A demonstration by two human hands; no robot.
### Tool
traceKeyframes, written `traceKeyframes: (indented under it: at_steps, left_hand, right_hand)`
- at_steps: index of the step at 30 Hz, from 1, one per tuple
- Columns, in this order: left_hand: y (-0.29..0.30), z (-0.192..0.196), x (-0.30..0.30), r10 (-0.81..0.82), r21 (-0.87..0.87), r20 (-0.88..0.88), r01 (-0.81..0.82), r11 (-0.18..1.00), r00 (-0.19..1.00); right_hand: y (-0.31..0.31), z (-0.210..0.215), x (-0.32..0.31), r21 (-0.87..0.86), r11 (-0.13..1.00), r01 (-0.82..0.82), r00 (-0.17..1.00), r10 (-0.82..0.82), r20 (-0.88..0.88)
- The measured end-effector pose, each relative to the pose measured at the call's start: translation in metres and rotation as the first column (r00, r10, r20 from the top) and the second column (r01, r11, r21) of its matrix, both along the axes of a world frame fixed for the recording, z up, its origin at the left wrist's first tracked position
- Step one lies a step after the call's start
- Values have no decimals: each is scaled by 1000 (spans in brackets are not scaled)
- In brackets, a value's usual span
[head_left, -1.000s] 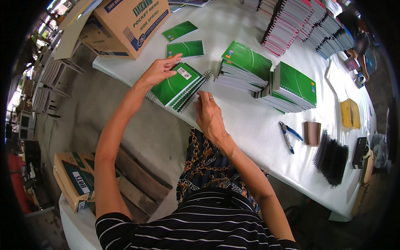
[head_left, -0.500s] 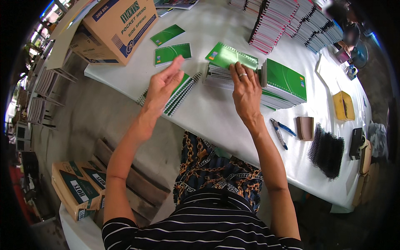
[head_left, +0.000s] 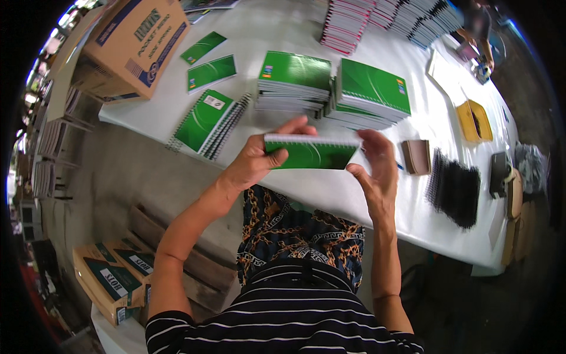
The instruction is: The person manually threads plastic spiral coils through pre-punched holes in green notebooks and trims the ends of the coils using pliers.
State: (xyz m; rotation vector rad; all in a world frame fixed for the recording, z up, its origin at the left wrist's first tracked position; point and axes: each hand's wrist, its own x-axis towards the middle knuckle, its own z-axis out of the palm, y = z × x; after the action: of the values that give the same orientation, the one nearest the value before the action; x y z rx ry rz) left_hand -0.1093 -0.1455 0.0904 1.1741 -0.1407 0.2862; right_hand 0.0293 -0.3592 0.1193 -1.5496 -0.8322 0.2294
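A green spiral notebook (head_left: 312, 154) is held level above the table's front edge. My left hand (head_left: 257, 158) is closed on its left end, thumb across the green cover and fingers behind. My right hand (head_left: 380, 168) curves around the right end, its thumb at the lower corner; the fingers near the upper corner are blurred. Beyond stand two piles of green notebooks, a left pile (head_left: 295, 74) and a right pile (head_left: 372, 88). Several spiral-bound green notebooks (head_left: 203, 123) lie overlapping to the left. Two flat green booklets, a nearer one (head_left: 212, 73) and a farther one (head_left: 203, 47), lie behind them.
A large cardboard box (head_left: 138, 47) stands at the far left. Tall stacks of bound books (head_left: 348, 26) are at the back. On the right are a brown block (head_left: 417, 157), black wire spirals (head_left: 454, 190) and a yellow container (head_left: 473, 121). Another person's arm (head_left: 488, 44) shows far right.
The notebook has come off the left pile and moved nearer to me. My left hand has moved right and taken hold of it. My right hand has shifted to its right end.
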Motion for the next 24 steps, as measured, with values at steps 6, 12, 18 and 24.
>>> traceKeyframes:
  at_steps: [6, 12, 18, 24]
  left_hand:
    - [-32, -14, 20, 32, 280, -130, 6, 960, 991]
    - [-57, 29, 31, 280, 910, 304, -365, 198, 911]
    - [-89, 17, 47, 250, 964, 255, -225, -141, 934]
    - [-93, 17, 52, 171, 964, 259, -244, -102, 951]
  right_hand:
    - [-16, -39, -8, -64, 984, -168, 926, 135, -352]
    - [-22, -62, -6, -110, 990, -91, 957, 56, -286]
    - [-58, -25, 56, -202, 967, -155, 965, 193, 180]
    - [-146, -25, 196, -495, 377, 782, 617, -359, 701]
